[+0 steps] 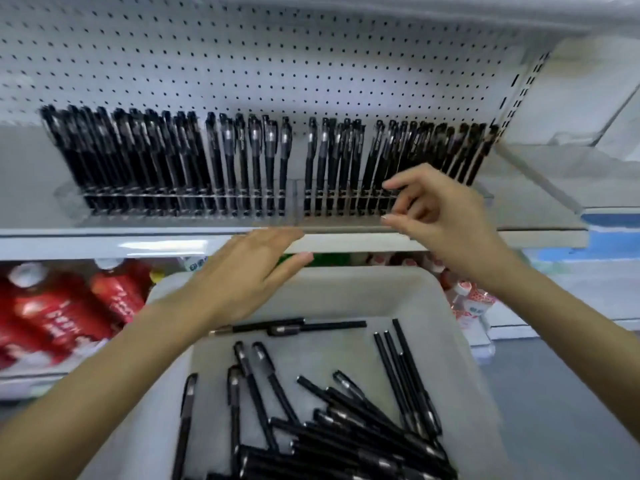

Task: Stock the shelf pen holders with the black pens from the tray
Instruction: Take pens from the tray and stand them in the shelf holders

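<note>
Lower left of the frame: red-labelled bottles (pixel 52 313) with white caps, lying under the shelf, blurred.

Upper left and across the top: white perforated metal back panel (pixel 242 64). Below it, a white shelf (pixel 138 242) carrying two clear plastic pen holders side by side. Left holder (pixel 69 199) packed with upright black capped pens (pixel 166 161), leaning slightly left. Right holder (pixel 485 195) likewise filled with standing black pens (pixel 346 157), with a narrow gap in the row at the join of the two holders.

Centre: left hand (pixel 249 275) flat and palm down in front of the shelf edge, above the far rim of the tray. Grip wide – fingers straight, nothing held.

Bottom centre: white rectangular plastic tray (pixel 381 296) holding loose black pens (pixel 346 431), heaped toward the lower right, with two more lying crosswise (pixel 287 329) near the far end.

Right of centre: right hand (pixel 440 216) raised before the lower front of the right holder. Grip narrow but empty – thumb and forefinger apart, other fingers loosely curled, no pen between them.

Far right: pale shelving and a blue strip, too blurred to tell more.
</note>
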Motion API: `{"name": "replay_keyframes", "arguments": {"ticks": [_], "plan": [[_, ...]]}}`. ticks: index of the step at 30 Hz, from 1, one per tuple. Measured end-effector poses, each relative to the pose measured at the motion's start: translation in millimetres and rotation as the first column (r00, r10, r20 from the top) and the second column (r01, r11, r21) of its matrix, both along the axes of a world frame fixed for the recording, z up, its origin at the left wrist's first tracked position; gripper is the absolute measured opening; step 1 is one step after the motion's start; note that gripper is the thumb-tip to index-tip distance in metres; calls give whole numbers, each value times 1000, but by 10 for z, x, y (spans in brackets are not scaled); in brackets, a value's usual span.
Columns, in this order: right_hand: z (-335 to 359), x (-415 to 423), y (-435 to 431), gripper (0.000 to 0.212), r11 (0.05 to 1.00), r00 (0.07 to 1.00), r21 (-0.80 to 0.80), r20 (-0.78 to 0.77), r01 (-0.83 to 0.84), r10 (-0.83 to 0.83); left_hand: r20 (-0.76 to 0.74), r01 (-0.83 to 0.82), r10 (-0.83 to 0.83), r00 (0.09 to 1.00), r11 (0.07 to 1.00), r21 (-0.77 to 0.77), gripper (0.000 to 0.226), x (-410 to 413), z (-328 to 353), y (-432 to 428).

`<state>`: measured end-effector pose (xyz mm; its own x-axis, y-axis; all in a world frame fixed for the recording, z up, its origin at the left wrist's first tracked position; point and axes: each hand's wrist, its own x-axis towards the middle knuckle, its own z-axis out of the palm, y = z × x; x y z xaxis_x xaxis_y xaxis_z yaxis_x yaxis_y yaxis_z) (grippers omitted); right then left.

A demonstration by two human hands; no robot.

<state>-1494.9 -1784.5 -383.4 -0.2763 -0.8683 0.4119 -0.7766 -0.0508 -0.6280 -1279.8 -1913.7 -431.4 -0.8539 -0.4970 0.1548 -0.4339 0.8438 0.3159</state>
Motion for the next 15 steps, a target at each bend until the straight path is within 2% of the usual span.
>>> {"name": "replay_keyframes", "arguments": {"ticks": [3, 6, 9, 12, 15], "plan": [[-341, 496, 55, 21, 973, 983, 157, 104, -168, 153, 12, -90, 90, 996, 993, 81, 68, 270, -44, -24], [-748, 784, 30, 22, 899, 971, 371, 47, -235, 235, 25, -141, 140, 990, 989, 46, 62, 428, -116, -18], [-1048, 854, -38, 33, 857, 969, 497, -110, -137, 219, 46, -142, 146, 988, 987, -76, 68, 484, -168, 16], [-1173, 878, -61, 31, 852, 956, 524, -236, -25, 173, 28, -140, 142, 989, 987, -80, 74, 493, -185, 14], [-1229, 900, -48, 28, 858, 930, 514, -319, 8, 183, 0, -130, 130, 992, 990, -53, 75, 502, -215, -6]]}}
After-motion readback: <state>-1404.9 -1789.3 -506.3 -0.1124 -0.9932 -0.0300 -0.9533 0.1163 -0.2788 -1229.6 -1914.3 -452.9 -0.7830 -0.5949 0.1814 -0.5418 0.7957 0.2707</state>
